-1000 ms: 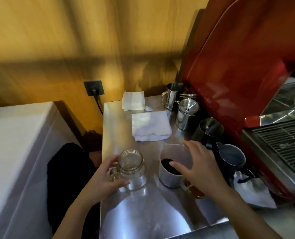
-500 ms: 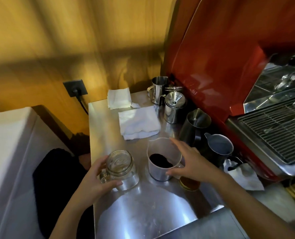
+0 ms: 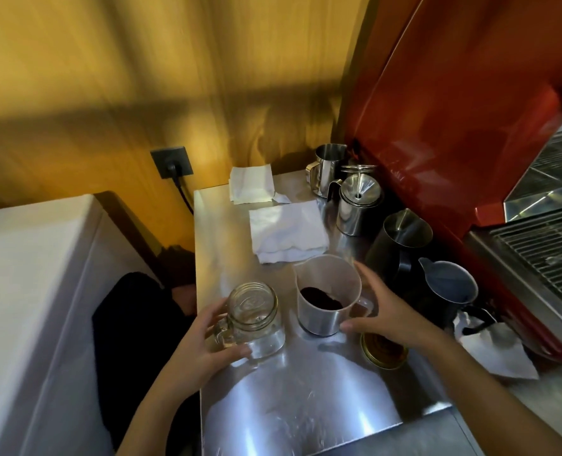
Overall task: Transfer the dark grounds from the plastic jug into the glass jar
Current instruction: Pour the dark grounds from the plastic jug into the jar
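Steel worktop [image 3: 227, 225] bore the empty glass jar [image 3: 255, 315], steadied in the left hand [image 3: 207, 343], just beside the plastic jug [image 3: 327, 294] of dark grounds [image 3: 320, 297], where the right hand's [image 3: 388, 311] wide grip likely needed closing firmly before a slow pour.

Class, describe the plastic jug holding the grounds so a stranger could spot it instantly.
Start at the red espresso machine and drop to the steel counter beside it. Near the front edge, right of the glass jar, stands the plastic jug. Unlike the metal pitchers behind, it is translucent with dark grounds inside.
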Demonstrator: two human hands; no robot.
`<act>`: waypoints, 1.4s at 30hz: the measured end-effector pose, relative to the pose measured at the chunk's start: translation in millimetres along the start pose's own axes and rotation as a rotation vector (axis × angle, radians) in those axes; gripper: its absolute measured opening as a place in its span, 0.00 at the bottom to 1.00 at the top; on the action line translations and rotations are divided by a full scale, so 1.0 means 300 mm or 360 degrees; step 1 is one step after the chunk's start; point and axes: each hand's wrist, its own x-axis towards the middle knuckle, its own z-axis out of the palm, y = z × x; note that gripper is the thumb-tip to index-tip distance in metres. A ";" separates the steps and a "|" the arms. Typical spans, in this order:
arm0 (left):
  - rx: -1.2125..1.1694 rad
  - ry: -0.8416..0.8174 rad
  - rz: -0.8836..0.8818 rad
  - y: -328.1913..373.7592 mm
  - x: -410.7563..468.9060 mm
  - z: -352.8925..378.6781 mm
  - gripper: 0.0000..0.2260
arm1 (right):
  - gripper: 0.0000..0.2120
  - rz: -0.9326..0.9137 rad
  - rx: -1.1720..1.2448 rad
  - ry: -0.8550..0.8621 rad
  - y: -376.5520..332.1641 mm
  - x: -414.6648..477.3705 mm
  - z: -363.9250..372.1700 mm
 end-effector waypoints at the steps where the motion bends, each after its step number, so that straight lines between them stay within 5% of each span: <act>1: -0.0007 0.0007 -0.0019 -0.004 -0.006 0.000 0.33 | 0.50 0.0037 0.0098 0.0052 0.014 -0.018 0.015; 7: -0.0097 0.0091 -0.0084 -0.031 -0.033 0.019 0.39 | 0.21 0.0185 0.0422 0.0559 0.047 -0.079 0.110; 11: -0.0228 0.0103 -0.0058 -0.033 -0.044 0.045 0.32 | 0.06 0.0119 0.0504 0.0675 0.025 -0.086 0.119; 17: -0.0345 0.0171 -0.0024 -0.070 -0.035 0.062 0.26 | 0.04 -0.0003 0.0655 0.0776 -0.029 -0.080 0.125; 26: -0.0410 0.0230 -0.0059 -0.110 -0.021 0.069 0.31 | 0.06 -0.0264 0.0836 0.0733 -0.128 -0.055 0.114; 35: -0.0420 0.0308 -0.0024 -0.103 -0.028 0.100 0.26 | 0.02 -0.0515 0.0787 0.0654 -0.259 -0.013 0.053; 42: -0.0521 0.0342 0.0009 -0.090 -0.056 0.108 0.20 | 0.03 -0.0780 0.0374 0.0446 -0.377 0.027 0.007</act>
